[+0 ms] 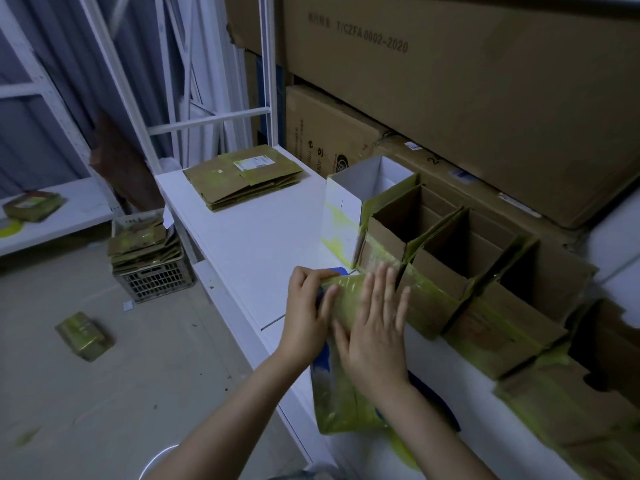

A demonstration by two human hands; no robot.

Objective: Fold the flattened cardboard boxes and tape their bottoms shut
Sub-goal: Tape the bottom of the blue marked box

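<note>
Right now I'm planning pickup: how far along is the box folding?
Done: a row of folded boxes stands open on the table's right. In hand: the left hand grips the current box's end; the right hand presses its taped face flat. Left: the flat stack on the table, more in the floor crate.
</note>
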